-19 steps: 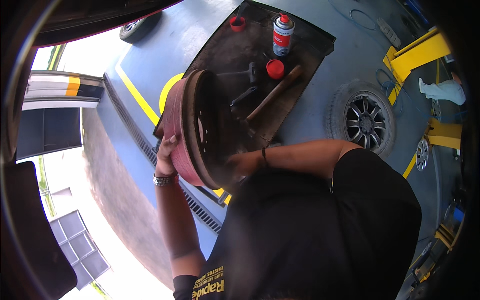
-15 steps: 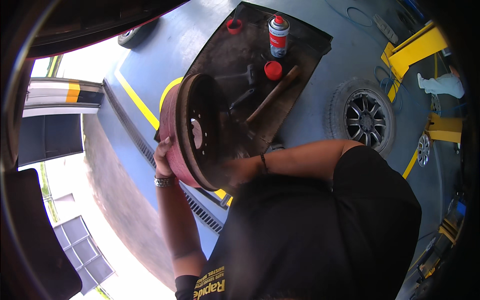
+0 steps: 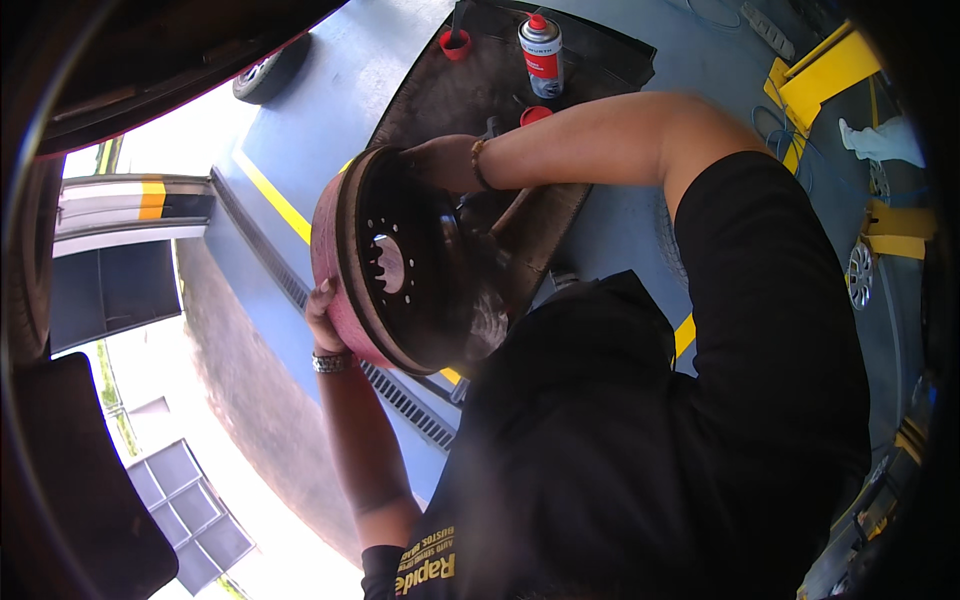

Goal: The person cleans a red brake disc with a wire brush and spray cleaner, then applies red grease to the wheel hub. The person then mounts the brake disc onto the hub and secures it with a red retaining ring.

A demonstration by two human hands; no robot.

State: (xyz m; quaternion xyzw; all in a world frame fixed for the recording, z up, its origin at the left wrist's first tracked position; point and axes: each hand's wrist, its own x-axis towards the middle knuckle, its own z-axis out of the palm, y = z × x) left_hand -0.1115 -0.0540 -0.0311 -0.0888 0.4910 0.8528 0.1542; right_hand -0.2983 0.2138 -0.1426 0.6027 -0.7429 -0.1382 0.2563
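holds a red-sided drum (image 3: 432, 250) in the air, tilted on edge, with the left hand (image 3: 322, 318) half curled against its outer wall. reaches inside the upper rim with the right hand (image 3: 442, 163); cannot tell, in shadow, how far open or gripping what. has a spray can (image 3: 541, 62) beyond, on a dark board (image 3: 432, 105).

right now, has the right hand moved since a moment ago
Yes: the right hand has moved up the picture, nearer the spray can.
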